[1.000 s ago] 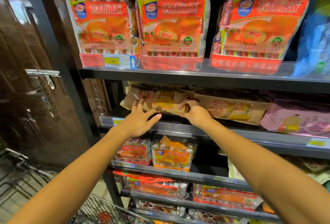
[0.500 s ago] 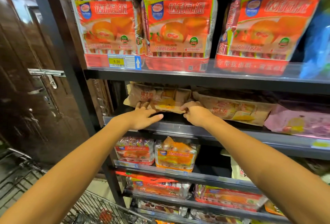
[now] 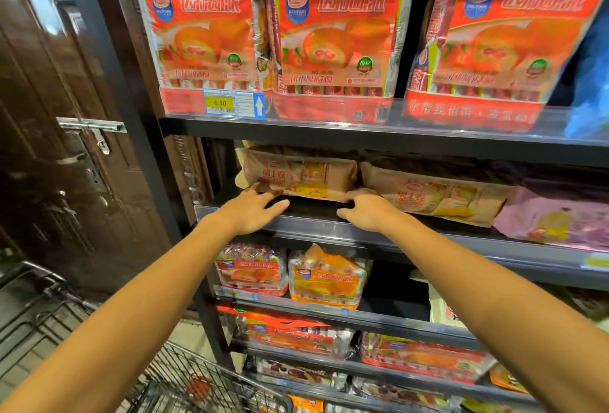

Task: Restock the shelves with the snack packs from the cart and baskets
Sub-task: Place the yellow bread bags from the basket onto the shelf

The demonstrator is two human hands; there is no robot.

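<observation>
A brown snack pack point(image 3: 296, 173) lies flat at the left end of the second shelf point(image 3: 461, 243). My left hand point(image 3: 252, 213) reaches to its lower left corner with straight, spread fingers, the fingertips touching the pack's edge. My right hand point(image 3: 364, 211) is at the pack's lower right corner; its fingers are loosely curled against the front edge and hold nothing. A second brown pack point(image 3: 438, 196) lies just to the right.
Large red packs point(image 3: 333, 40) stand on the top shelf behind a price tag point(image 3: 230, 102). A pink pack point(image 3: 557, 221) lies at the right. Lower shelves hold orange and red packs point(image 3: 326, 280). A wire cart point(image 3: 184, 383) is at the bottom left, beside a dark door point(image 3: 49, 155).
The brown pack has gone further back onto the shelf. My right hand has let go of its edge, and both hands have drawn back slightly toward the shelf's front rail.
</observation>
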